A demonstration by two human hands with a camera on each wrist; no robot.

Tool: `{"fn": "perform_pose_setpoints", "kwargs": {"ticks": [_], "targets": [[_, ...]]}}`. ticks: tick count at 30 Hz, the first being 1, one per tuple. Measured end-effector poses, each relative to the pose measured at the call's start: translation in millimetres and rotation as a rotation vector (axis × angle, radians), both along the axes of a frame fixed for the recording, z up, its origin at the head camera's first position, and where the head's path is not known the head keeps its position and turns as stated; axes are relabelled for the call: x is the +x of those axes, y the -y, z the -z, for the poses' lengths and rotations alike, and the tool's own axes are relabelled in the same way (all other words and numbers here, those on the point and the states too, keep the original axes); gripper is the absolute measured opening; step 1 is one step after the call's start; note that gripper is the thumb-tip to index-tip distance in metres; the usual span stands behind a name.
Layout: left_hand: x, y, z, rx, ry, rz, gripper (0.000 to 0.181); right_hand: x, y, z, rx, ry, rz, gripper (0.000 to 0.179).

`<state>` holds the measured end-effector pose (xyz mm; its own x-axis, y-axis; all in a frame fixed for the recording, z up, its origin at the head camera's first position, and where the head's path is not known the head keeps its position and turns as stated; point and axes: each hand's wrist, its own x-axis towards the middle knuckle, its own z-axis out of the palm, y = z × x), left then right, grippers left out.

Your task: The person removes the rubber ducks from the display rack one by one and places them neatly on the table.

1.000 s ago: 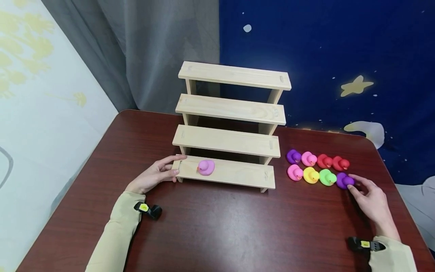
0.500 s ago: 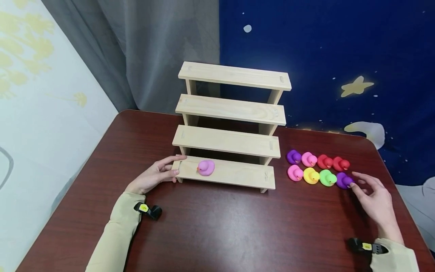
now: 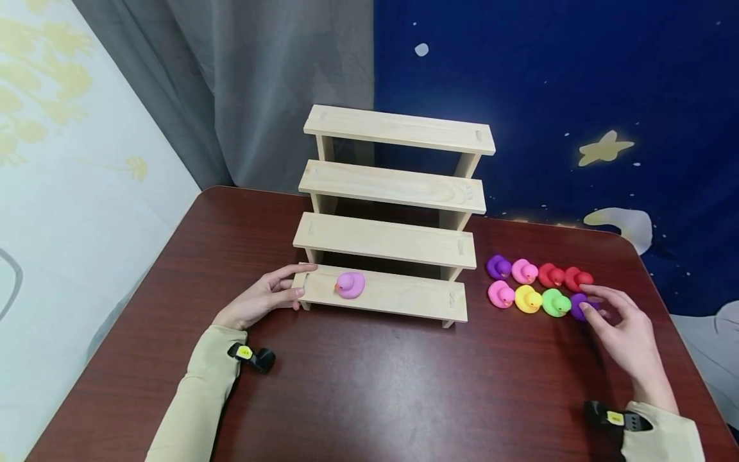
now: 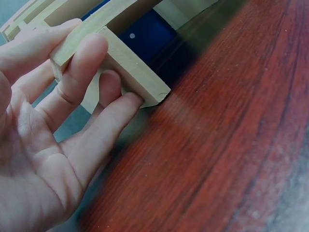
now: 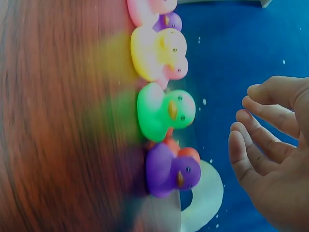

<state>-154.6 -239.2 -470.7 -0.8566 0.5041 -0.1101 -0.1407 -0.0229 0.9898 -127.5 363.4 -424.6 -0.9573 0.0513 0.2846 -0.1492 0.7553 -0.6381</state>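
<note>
My left hand (image 3: 260, 301) holds the left end of the bottom step of a wooden four-tier stand (image 3: 404, 295), fingers on top and thumb at the front edge. The left wrist view shows its fingers around the board's end (image 4: 130, 67). A lilac rubber duck (image 3: 351, 285) sits on that step, facing left. Over the front row's right end hovers my right hand (image 3: 626, 333), fingers loosely bent. Below it is a purple rubber duck (image 5: 161, 169), partly covered by the thumb in the head view. In the right wrist view a gap separates the fingers from it.
Two rows of rubber ducks stand right of the stand. The front row also has green (image 3: 556, 302), yellow (image 3: 528, 299) and pink (image 3: 500, 294) ducks. Behind are purple (image 3: 498, 267), pink (image 3: 524, 271) and two red ducks (image 3: 550, 275). Curtains hang behind the table (image 3: 369, 398).
My right hand has drawn back from the purple duck's right side, then moved left and over it. The duck stays in its row. The left hand has not moved.
</note>
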Motion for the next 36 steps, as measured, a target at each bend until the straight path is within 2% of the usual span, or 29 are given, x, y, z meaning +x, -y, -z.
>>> {"fn": "perform_pose_setpoints", "kwargs": {"ticks": [9,18,24,27,33,36], "targets": [[-1.5,1.3,1.2,0.005,-0.001,0.013,0.054,-2.2,18,-1.5,-0.038,-0.047,-0.079,0.029],[-2.0,1.3,3.3,0.005,-0.002,0.012,0.054,-4.2,35,0.7,-0.072,-0.040,-0.103,0.027],[-2.7,2.3,4.6,0.017,0.000,0.014,0.053,-10.2,47,3.2,-0.082,-0.047,-0.153,0.030],[-2.4,2.3,4.4,0.016,0.003,0.012,0.053,-10.8,57,-1.8,-0.088,-0.046,-0.175,0.030],[-2.1,1.8,2.9,-0.002,0.001,0.010,0.054,-3.2,84,-25.1,-0.119,-0.018,-0.216,0.026],[-2.2,1.8,2.5,-0.003,0.002,0.009,0.054,-1.9,91,-29.3,-0.129,-0.011,-0.235,0.027]]}}
